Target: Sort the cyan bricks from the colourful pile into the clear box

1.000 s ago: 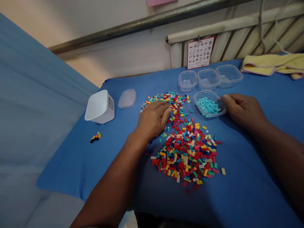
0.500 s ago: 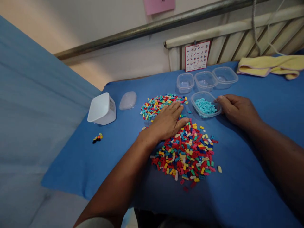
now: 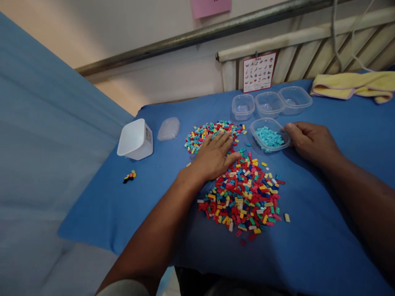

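My left hand (image 3: 212,158) lies palm down with fingers spread, between two heaps of small toy building bricks. Its fingertips rest on the far heap of mixed bricks (image 3: 197,137); the larger near heap (image 3: 243,197), in red, yellow, blue and green, spreads out below the thumb. Whether any brick is under the palm is hidden. At the right, my right hand (image 3: 313,142) pinches the rim of a clear plastic tub (image 3: 262,150) between thumb and fingers. Light-blue bricks (image 3: 270,136) cover the bottom of that tub, which stands on the blue cloth.
Three clear tubs (image 3: 243,107) stand in a row at the back. A white box (image 3: 135,139), a clear lid (image 3: 168,129) and a small brick cluster (image 3: 130,176) are on the left. A yellow cloth (image 3: 352,85) lies back right, and a picture card (image 3: 258,72) hangs on the radiator.
My left hand has shifted slightly to the left over the bricks, its fingers more spread. My right hand keeps its hold on the tub. The whole view has shifted a little.
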